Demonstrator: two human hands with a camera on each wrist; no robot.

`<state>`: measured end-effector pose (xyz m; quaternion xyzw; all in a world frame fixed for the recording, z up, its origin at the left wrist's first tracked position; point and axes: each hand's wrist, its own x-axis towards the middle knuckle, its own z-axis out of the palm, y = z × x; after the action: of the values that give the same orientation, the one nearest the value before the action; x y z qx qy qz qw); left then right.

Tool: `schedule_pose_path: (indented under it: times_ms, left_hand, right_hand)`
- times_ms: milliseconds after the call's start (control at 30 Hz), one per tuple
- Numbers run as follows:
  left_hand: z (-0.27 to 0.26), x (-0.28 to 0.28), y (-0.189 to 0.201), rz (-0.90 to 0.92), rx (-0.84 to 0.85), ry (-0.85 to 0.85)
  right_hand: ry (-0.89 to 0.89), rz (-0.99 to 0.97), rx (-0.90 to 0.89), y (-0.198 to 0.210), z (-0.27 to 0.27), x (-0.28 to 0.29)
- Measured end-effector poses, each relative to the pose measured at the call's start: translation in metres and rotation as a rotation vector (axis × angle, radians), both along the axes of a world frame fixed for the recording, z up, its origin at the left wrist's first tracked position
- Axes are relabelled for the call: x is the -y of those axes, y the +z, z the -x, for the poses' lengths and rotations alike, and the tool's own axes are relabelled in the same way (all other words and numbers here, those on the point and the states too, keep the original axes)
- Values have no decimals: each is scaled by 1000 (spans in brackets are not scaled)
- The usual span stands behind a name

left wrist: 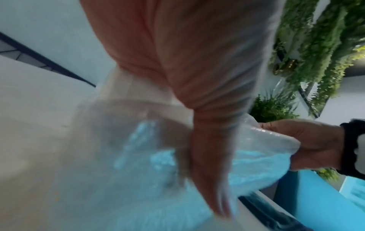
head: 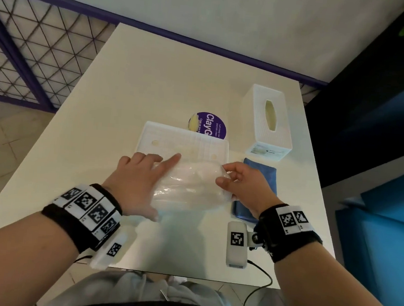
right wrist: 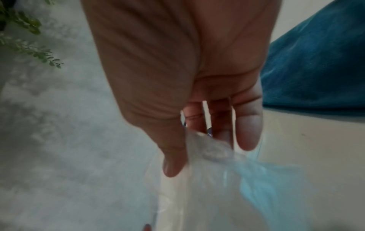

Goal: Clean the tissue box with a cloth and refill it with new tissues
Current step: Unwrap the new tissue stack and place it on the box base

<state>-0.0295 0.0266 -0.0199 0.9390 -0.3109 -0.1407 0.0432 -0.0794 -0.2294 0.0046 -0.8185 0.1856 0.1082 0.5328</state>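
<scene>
On the white table (head: 154, 74), the tissue box cover (head: 268, 121) stands far right; its base tray (head: 184, 141) lies just beyond your pack of tissues (head: 188, 183). Your left hand (head: 136, 181) presses flat on the pack; your right hand (head: 242, 184) pinches its wrapper. The blue cloth (head: 265, 173) lies partly under your right hand, a purple sticker (head: 213, 125) behind the tray.

Readable on a round purple sticker (head: 215, 125) stuck to the tabletop (head: 153, 79): "ClayG", cut off by the white tray (head: 184, 141) in front, with smaller lines beside it, "Let's keep our pantries clean" (partly blurred). Printed on the end of the white tissue box (head: 268, 119): a small label (head: 266, 151), too small to read.
</scene>
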Motion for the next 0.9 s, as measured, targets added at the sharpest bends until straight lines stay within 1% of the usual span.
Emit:
schedule_pose_path:
  times_ms: [67, 100, 167, 233, 267, 333, 367, 400, 467, 500, 567, 600, 667, 733, 767, 833, 900]
  left_hand:
    - [0, -8, 3, 84, 145, 8]
    - [1, -12, 4, 139, 204, -8]
    - [3, -21, 5, 198, 267, -67]
    - [6, -29, 6, 215, 210, -105]
    - [7, -32, 7, 226, 156, -101]
    - [11, -34, 9, 255, 3, -78]
    - [13, -33, 9, 252, -79, -70]
    - [14, -32, 8, 242, -133, -63]
    - [14, -28, 6, 238, -168, -49]
    - [12, -27, 6, 263, -154, -71]
    - [8, -25, 4, 353, -65, -202]
    - [6, -25, 5, 387, -2, -253]
    - [-2, -25, 10, 437, 151, -284]
    - [-9, -24, 16, 452, 270, -266]
    - [-12, -23, 16, 449, 304, -252]
    - [-16, -22, 18, 455, 333, -203]
    - [-15, -22, 18, 480, 296, -106]
  right_hand:
    - [19, -30, 92, 3, 2, 3]
    - [53, -68, 97, 3, 5, 6]
    - [162, -145, 20, 0, 13, 13]
    - [224, -234, -113, -7, 20, 21]
    - [200, -291, -171, -9, 21, 23]
    - [78, -388, -279, -15, 22, 20]
    - [22, -406, -332, -18, 22, 17]
    - [-10, -383, -379, -21, 20, 13]
    - [25, -257, -419, -22, 15, 2]
    - [85, -167, -407, -20, 12, -2]
    - [202, -31, -357, -16, 6, -10]
    - [237, -10, -335, -12, 2, -14]
    - [260, -34, -317, -4, -4, -22]
    - [275, -91, -319, 3, -8, -31]
    - [300, -98, -325, 6, -10, -35]
    - [357, -83, -345, 9, -13, -42]
    - [378, -82, -333, 9, -15, -48]
